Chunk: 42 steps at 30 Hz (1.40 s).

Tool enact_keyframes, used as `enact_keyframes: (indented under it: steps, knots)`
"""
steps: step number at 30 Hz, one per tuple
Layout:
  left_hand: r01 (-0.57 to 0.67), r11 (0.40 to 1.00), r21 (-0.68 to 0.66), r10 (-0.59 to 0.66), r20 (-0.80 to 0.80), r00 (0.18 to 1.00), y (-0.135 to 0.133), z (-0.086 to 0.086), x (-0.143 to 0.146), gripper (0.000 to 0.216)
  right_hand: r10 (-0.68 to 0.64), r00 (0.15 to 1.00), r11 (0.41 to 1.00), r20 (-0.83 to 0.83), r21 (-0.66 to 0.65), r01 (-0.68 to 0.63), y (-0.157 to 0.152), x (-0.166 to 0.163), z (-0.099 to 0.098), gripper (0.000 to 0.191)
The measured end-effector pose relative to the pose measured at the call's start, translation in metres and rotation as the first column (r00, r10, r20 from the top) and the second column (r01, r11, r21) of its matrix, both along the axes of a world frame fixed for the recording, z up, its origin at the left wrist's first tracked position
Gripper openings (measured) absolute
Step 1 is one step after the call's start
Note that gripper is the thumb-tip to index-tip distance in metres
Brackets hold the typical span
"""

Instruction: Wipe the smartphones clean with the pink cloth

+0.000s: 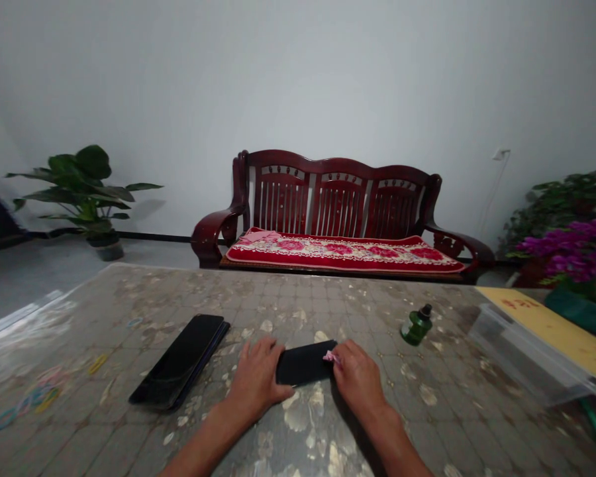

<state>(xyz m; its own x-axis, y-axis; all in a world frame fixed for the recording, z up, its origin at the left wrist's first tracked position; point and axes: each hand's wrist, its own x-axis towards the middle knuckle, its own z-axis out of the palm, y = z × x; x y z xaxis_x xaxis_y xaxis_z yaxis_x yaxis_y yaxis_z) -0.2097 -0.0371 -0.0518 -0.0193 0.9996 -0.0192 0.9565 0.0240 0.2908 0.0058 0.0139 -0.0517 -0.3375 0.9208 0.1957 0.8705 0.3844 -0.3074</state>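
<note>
I see a black slab (302, 366) on the table (278, 308), left hand (259, 371) round its left edge, can't tell if gripping, right hand (358, 374) pinching a pink scrap (330, 357) over its right end, decent gap to the bottle (417, 326).

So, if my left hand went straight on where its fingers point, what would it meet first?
Likely the bench across the table, though depth is unclear; your left hand seems to touch the black slab.
</note>
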Motion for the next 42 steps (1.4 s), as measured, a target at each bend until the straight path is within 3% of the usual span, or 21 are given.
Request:
enact_keyframes:
  steps: [2,7,15,21,25,28,33,42]
  knots:
    - [0.002,1.000,-0.011,-0.001,0.042,0.999,-0.001,-0.009,-0.007,0.067,0.001,0.999,1.000,-0.039,-0.002,-0.001,-0.001,0.004,-0.001,0.023]
    - [0.057,0.990,0.130,-0.069,0.088,0.994,0.003,-0.035,-0.022,0.066,0.205,0.968,0.977,-0.143,-0.025,-0.211,-0.015,-0.005,-0.008,0.028]
    - [0.119,0.980,0.159,-0.134,0.091,0.987,0.009,-0.034,-0.024,0.068,-0.030,0.998,0.998,-0.059,0.046,0.033,0.006,0.009,-0.008,0.021]
    - [0.167,0.953,0.252,-0.192,0.078,0.978,0.012,-0.047,-0.026,0.067,0.185,0.971,0.982,-0.151,-0.006,-0.188,-0.008,-0.002,-0.012,0.027]
    - [0.179,0.928,0.327,-0.212,0.068,0.975,0.014,-0.057,-0.030,0.067,0.155,0.980,0.988,-0.123,-0.001,-0.156,-0.007,-0.005,-0.011,0.026]
    - [0.185,0.928,0.324,-0.216,0.063,0.974,0.014,-0.058,-0.031,0.068,0.118,0.985,0.993,-0.127,0.034,-0.115,-0.004,-0.001,-0.007,0.022]
    - [0.188,0.935,0.299,-0.218,0.070,0.973,0.014,-0.055,-0.031,0.067,0.183,0.969,0.983,-0.165,0.046,-0.178,-0.011,0.000,-0.001,0.016]
    - [0.193,0.948,0.252,-0.221,0.089,0.971,0.013,-0.044,-0.028,0.067,0.157,0.984,0.987,-0.080,0.051,-0.153,-0.003,-0.003,-0.008,0.019]
